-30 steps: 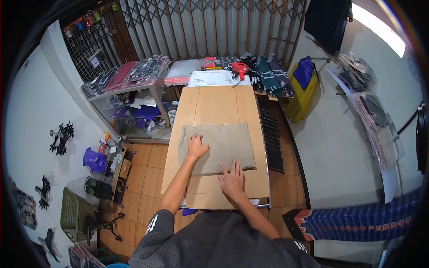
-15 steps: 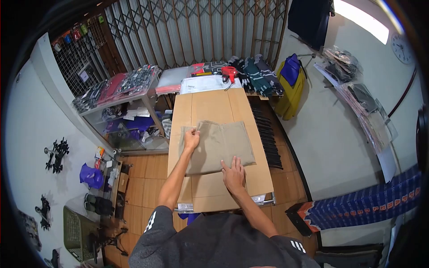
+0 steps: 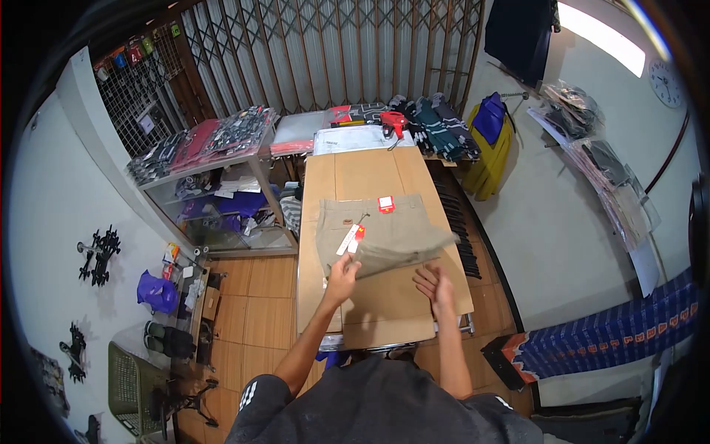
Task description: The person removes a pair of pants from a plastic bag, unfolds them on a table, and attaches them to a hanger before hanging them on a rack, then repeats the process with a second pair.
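Observation:
Khaki folded trousers lie on the cardboard-covered table, the waistband at the far side and the right near part lifted and blurred by motion. A red and white label sits at the waistband. White and red hang tags hang on a cord over the left part. My left hand pinches the lower end of the tags near the cloth's near edge. Off the cloth's near right edge, my right hand is apart from it, palm turned inward, fingers spread and holding nothing.
A red tag gun lies on white plastic packs beyond the cardboard. Packed clothes top a glass cabinet at left. Folded dark garments are at back right. Dark hangers line the table's right side.
The trousers have been turned, so the waistband, label and hang tags now show. My left hand has moved nearer to me and onto the tags. My right hand has come off the cloth, rightward.

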`<action>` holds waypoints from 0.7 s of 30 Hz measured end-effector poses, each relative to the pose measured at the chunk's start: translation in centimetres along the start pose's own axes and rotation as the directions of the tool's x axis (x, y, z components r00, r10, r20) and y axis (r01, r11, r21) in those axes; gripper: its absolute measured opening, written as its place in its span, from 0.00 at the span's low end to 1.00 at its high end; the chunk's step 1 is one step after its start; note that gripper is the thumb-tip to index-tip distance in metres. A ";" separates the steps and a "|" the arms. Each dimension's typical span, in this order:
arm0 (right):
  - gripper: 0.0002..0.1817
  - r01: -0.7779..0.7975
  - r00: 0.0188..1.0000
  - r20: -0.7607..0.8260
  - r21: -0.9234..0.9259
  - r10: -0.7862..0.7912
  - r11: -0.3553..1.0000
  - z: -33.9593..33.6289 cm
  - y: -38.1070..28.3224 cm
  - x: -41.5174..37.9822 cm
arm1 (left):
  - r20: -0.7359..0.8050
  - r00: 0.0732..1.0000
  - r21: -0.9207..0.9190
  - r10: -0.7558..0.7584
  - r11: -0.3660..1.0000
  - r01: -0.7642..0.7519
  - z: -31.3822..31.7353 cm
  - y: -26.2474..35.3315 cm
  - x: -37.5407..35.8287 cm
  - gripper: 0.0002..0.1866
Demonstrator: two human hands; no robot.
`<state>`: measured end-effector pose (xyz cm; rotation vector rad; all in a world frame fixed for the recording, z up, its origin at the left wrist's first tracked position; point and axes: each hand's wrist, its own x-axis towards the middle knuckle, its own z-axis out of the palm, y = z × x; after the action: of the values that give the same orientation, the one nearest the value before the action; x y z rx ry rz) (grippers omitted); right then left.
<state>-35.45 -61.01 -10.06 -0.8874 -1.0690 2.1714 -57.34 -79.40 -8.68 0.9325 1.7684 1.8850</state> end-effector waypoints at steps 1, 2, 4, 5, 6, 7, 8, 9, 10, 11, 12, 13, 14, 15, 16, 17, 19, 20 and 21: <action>0.34 -0.067 0.996 0.072 0.142 0.057 0.988 -1.7 -0.5 -1.4 | -0.011 1.000 -0.016 -0.010 1.000 0.010 -0.2 -0.4 -1.6 0.16; 0.34 -0.083 0.993 0.100 0.187 0.065 0.979 -2.5 -1.5 -3.4 | 0.038 0.997 -0.015 -0.061 0.998 0.062 -0.5 0.0 -3.2 0.14; 0.35 -0.117 0.985 0.158 0.273 0.075 0.955 -3.6 -3.4 -6.9 | 0.134 0.978 -0.009 -0.160 0.987 0.163 -1.1 2.3 -6.5 0.11; 0.34 -0.077 0.993 0.102 0.234 0.054 0.969 -5.2 -2.4 -7.0 | 0.151 0.972 0.006 -0.181 0.983 0.182 -1.3 2.8 -7.8 0.10; 0.34 -0.036 0.999 0.047 0.192 0.027 0.981 -6.8 -1.1 -6.6 | 0.169 0.965 0.020 -0.200 0.980 0.199 -1.5 3.3 -8.9 0.09; 0.33 0.005 1.000 -0.008 0.148 -0.004 0.989 -7.8 -0.2 -6.5 | 0.188 0.958 0.034 -0.218 0.976 0.215 -1.6 3.5 -9.8 0.08; 0.31 -0.018 0.999 -0.052 -0.085 0.013 0.996 -8.0 -0.4 -7.4 | 0.220 0.952 0.088 -0.215 0.976 0.200 -1.7 3.6 -10.6 0.08; 0.30 -0.048 0.995 -0.099 -0.311 0.018 0.949 -7.4 -1.4 -8.9 | 0.252 0.944 0.141 -0.212 0.973 0.181 -1.9 3.6 -11.2 0.07; 0.28 -0.085 0.990 -0.143 -0.517 0.011 0.852 -7.2 -1.9 -9.8 | 0.284 0.936 0.195 -0.209 0.968 0.158 -2.0 3.5 -11.7 0.07; 0.23 -0.026 0.982 -0.168 -0.566 -0.085 0.824 -7.1 -1.3 -9.8 | 0.321 0.921 0.240 -0.219 0.960 0.145 -2.1 3.2 -12.0 0.09; 0.23 -0.003 0.962 -0.189 -0.730 -0.198 0.683 -7.1 -1.2 -9.9 | 0.315 0.921 0.111 -0.229 0.973 0.204 -1.9 2.9 -12.2 0.09; 0.23 -0.002 0.934 -0.184 -0.860 -0.307 0.510 -7.1 -0.9 -10.2 | 0.310 0.919 -0.019 -0.243 0.965 0.262 -1.4 2.5 -12.4 0.10; 0.23 -0.023 0.900 -0.156 -0.950 -0.407 0.312 -5.7 -1.5 -11.3 | 0.306 0.915 -0.150 -0.261 0.936 0.317 -1.2 2.2 -12.9 0.11; 0.25 -0.102 0.878 -0.201 -0.965 -0.434 0.241 -2.5 -3.2 -12.7 | 0.318 0.905 -0.107 -0.281 0.938 0.329 -1.6 2.5 -12.7 0.12; 0.25 -0.005 0.849 -0.118 -0.977 -0.514 0.215 -2.0 -2.4 -12.8 | 0.250 0.927 -0.080 -0.280 0.948 0.308 -1.2 3.1 -12.7 0.12; 0.25 0.096 0.805 -0.030 -0.979 -0.592 0.181 -1.9 -1.6 -12.4 | 0.178 0.946 -0.051 -0.270 0.958 0.283 -0.5 3.8 -12.5 0.12; 0.26 0.255 0.798 0.103 -0.950 -0.594 0.178 -0.8 -0.9 -12.4 | 0.067 0.963 0.029 -0.262 0.965 0.261 0.6 3.8 -12.6 0.16; 0.28 0.319 0.790 0.191 -0.940 -0.583 0.125 -0.3 -0.4 -12.4 | 0.003 0.988 0.167 -0.151 0.975 0.149 1.4 4.0 -12.8 0.17; 0.29 0.383 0.777 0.279 -0.921 -0.565 0.071 0.0 0.5 -12.1 | -0.046 0.998 0.308 -0.034 0.950 0.046 2.3 4.1 -13.1 0.18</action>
<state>-28.01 -69.92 -6.70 -0.9006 -2.2875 0.6240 -45.86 -87.21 -7.30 0.9604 2.1325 1.6401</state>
